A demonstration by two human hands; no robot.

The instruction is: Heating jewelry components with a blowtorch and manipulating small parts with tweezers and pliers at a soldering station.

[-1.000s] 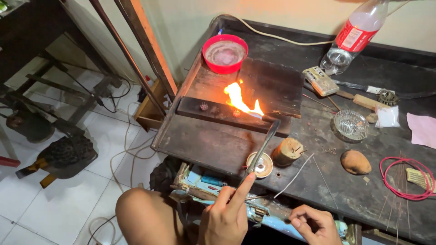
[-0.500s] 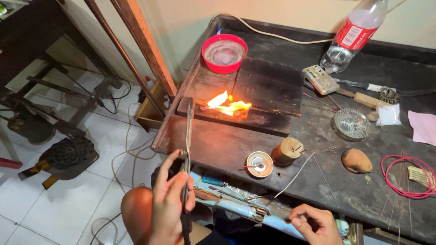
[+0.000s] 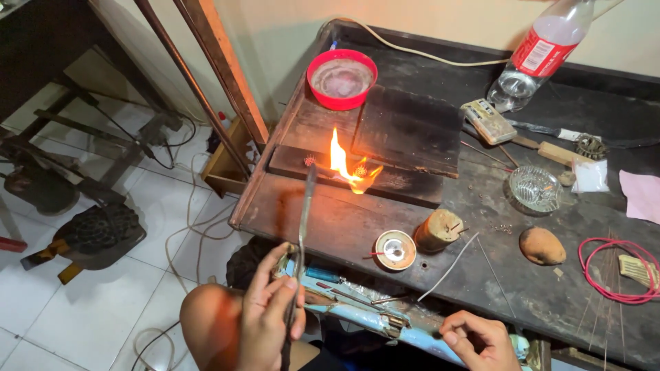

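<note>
My left hand grips long metal tweezers whose tip points up toward a dark charred block on the bench. An orange flame burns on that block beside small pieces of metal. The tweezers' tip stops just left of the flame, short of it. My right hand rests curled at the bench's near edge, over a blue drawer front; what it holds is hidden. A small round tin and a short wooden stub stand between my hands and the block.
A red bowl sits at the back left, a plastic bottle at the back right. A glass dish, a brown stone and a red wire coil lie to the right. Tiled floor with cables lies left.
My left hand swung the tweezers from the round tin out to the left, then back toward the flame. The flame has risen taller. My right hand has barely moved.
</note>
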